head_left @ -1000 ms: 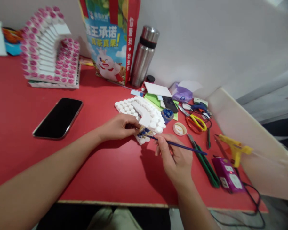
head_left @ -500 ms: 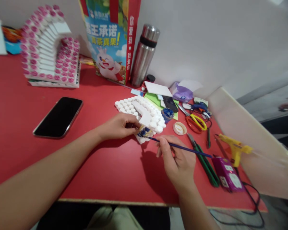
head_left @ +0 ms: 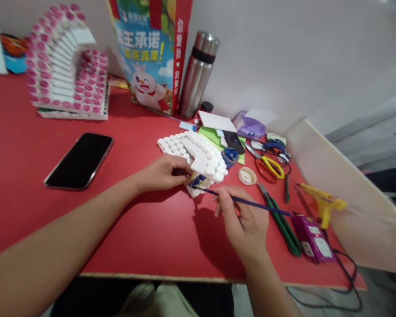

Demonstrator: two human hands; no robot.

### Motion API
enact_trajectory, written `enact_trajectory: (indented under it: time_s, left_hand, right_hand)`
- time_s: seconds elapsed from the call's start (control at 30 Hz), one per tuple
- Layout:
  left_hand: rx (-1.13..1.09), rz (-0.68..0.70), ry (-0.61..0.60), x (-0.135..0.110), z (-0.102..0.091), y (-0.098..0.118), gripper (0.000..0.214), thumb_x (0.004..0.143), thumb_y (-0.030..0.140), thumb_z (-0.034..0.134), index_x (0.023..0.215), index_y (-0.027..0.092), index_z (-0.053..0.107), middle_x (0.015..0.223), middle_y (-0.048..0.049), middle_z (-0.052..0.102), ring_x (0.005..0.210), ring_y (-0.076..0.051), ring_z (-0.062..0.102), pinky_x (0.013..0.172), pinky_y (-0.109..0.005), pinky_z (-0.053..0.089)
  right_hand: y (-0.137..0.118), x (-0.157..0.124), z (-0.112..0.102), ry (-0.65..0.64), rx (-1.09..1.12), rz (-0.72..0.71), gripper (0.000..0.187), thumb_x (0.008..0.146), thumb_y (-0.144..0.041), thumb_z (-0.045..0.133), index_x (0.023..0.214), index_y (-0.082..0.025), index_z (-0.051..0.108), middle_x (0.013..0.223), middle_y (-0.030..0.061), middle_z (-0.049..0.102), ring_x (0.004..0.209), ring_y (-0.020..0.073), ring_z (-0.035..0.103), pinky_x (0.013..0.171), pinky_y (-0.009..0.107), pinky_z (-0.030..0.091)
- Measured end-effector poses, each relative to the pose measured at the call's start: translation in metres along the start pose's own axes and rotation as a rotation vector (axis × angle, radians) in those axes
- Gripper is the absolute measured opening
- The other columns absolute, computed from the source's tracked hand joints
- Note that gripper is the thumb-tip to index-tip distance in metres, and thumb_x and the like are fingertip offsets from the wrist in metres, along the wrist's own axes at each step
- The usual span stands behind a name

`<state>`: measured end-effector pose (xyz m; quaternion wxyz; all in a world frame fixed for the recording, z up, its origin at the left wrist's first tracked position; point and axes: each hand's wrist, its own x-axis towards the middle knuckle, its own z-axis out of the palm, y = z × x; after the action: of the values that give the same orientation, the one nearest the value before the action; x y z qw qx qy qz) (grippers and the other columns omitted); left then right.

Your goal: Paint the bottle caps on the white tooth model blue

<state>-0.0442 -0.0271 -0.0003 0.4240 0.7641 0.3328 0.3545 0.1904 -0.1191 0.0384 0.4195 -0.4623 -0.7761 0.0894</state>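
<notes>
A small white craft model covered in round white pieces rests on the red table. My left hand grips its near left side, thumb and fingers closed on the edge. In my right hand is a thin dark-blue paintbrush, pinched like a pen. The brush tip touches a patch of blue-painted pieces on the model's near side. Just right of the model stands an open jar of blue paint, with its pale lid lying in front.
To the right lie a green utility knife, scissors, a yellow glue gun and a purple box with cables. A phone lies left. Behind stand a pink-and-white model, a paper bag and a steel flask.
The brush tip stays at the blue patch with barely any movement. Both hands keep their holds; the whole view has shifted very slightly.
</notes>
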Motion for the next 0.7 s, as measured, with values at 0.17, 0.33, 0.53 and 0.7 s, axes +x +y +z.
enact_trajectory:
  time_s: [0.17,0.33,0.53,0.7]
  left_hand:
    - [-0.008,0.010,-0.002,0.0003,0.0009,-0.0010,0.012,0.088,0.010,0.069,0.078,0.014,0.074,0.069,0.0012,0.065,0.068,-0.012,0.058,0.072,-0.024,0.047]
    - [0.002,0.012,-0.012,0.0002,-0.0003,0.0000,0.012,0.088,0.011,0.068,0.079,0.014,0.075,0.070,0.0009,0.066,0.069,-0.012,0.059,0.072,-0.023,0.047]
    - [-0.001,0.001,-0.009,-0.0005,-0.0006,-0.0009,0.010,0.088,0.011,0.069,0.082,0.015,0.076,0.072,-0.0004,0.068,0.071,-0.013,0.061,0.073,-0.025,0.049]
    - [0.000,0.009,-0.006,-0.0003,0.0000,-0.0009,0.011,0.088,0.013,0.069,0.079,0.015,0.075,0.070,-0.0001,0.067,0.069,-0.013,0.061,0.073,-0.025,0.049]
  right_hand:
    - [0.0002,0.0006,0.0002,0.012,-0.017,-0.011,0.016,0.107,-0.016,0.058,0.097,-0.016,0.071,0.082,0.0026,0.076,0.060,0.0090,0.068,0.062,0.023,0.053]
    - [-0.0020,-0.0003,0.0008,0.016,0.012,0.012,0.015,0.107,-0.016,0.059,0.100,-0.017,0.072,0.085,0.0023,0.077,0.059,0.0082,0.067,0.061,0.021,0.053]
    - [-0.0055,-0.0011,0.0018,-0.045,0.035,-0.025,0.016,0.106,-0.016,0.060,0.096,-0.019,0.072,0.090,0.0050,0.079,0.079,0.0140,0.076,0.078,0.024,0.059]
    - [-0.0063,0.0007,0.0052,-0.049,0.058,-0.043,0.014,0.105,-0.013,0.060,0.102,-0.018,0.072,0.092,0.0064,0.080,0.087,0.0155,0.078,0.082,0.025,0.060]
